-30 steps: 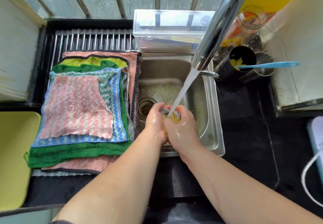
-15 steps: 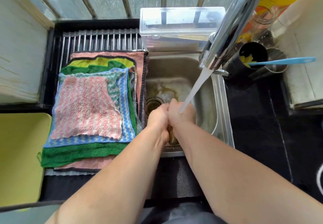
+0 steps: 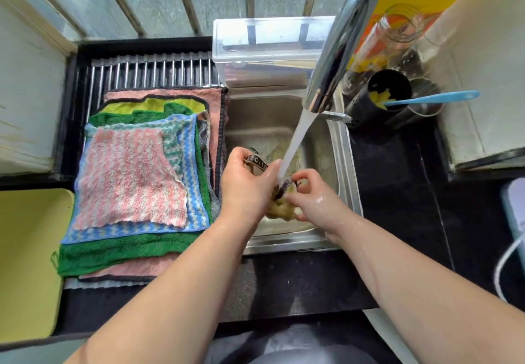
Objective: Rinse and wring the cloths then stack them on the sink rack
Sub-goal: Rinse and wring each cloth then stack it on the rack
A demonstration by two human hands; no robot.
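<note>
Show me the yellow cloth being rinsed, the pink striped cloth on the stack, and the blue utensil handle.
yellow cloth [image 3: 280, 211], head view, its bunched lower part.
pink striped cloth [image 3: 127, 178], head view, middle of its top face.
blue utensil handle [image 3: 431, 98], head view, midway along the handle.

Bright daylight thru window, glare on faucet, wide-angle bend at edges, slightly soft overall.

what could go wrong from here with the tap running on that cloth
The water stream strikes the yellow cloth bunched between the left hand and right hand near the front sink rim, so it may splash onto the black counter. Poorly wrung, it would likely drip into the cloth stack on the rack.
</note>
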